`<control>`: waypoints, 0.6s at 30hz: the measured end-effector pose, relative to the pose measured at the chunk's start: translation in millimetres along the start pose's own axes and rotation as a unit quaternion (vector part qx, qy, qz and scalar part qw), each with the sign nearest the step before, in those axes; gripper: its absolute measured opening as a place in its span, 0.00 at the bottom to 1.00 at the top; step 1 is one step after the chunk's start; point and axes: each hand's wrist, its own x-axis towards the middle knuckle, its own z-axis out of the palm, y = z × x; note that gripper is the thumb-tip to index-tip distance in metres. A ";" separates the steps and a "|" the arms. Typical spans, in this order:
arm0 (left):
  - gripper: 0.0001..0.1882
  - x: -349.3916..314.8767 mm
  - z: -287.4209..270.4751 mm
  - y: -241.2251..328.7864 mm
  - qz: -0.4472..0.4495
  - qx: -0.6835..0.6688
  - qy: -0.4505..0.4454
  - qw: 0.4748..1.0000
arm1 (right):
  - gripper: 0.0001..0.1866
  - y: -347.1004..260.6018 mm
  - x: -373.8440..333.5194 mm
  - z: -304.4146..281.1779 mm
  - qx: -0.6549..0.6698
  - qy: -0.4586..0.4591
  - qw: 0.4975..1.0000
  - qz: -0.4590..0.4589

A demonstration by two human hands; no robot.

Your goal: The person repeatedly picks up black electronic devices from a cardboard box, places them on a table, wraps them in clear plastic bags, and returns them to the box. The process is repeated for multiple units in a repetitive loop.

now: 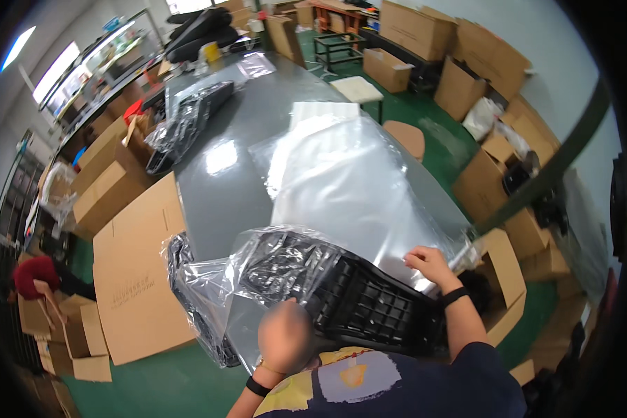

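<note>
A black plastic panel with a grid of ribs (376, 306), like a chair back, lies tilted at the table's near edge, against my body. A clear plastic bag (285, 261) covers its left part; the right part is bare. My left hand (284, 338), blurred, is closed at the bag's edge on the panel's near side. Above the panel's right part, my right hand (430, 265) has its fingers curled together; whatever they hold, if anything, cannot be made out. Beyond the panel lies a stack of clear plastic bags (341, 181). Another bagged black part (195, 306) hangs at the left.
The grey table (223, 202) stretches away, with wrapped black parts (195, 122) on its far left. A flat cardboard sheet (139, 279) leans at the left, and open cartons (501, 285) stand to the right. A person in red (38, 279) bends over a box at far left.
</note>
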 end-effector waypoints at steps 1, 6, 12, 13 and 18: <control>0.18 2.4 1.3 3.5 0.044 0.039 0.017 0.998 | 0.11 31.7 -24.3 -20.5 -0.069 0.008 0.998 0.008; 0.09 7.0 17.6 14.1 0.119 0.053 0.077 0.989 | 0.24 101.5 -159.5 -75.2 -0.024 0.020 0.970 0.239; 0.08 -7.7 34.1 45.9 0.159 0.041 0.044 0.985 | 0.23 108.1 -220.6 -32.3 0.497 -0.094 0.795 0.334; 0.07 -9.9 34.9 50.8 0.144 0.025 0.041 0.988 | 0.23 112.8 -223.1 -28.9 0.511 -0.103 0.783 0.339; 0.07 -5.4 25.0 58.7 0.002 -0.095 0.047 0.994 | 0.21 91.1 -224.4 -17.9 0.465 -0.125 0.845 0.232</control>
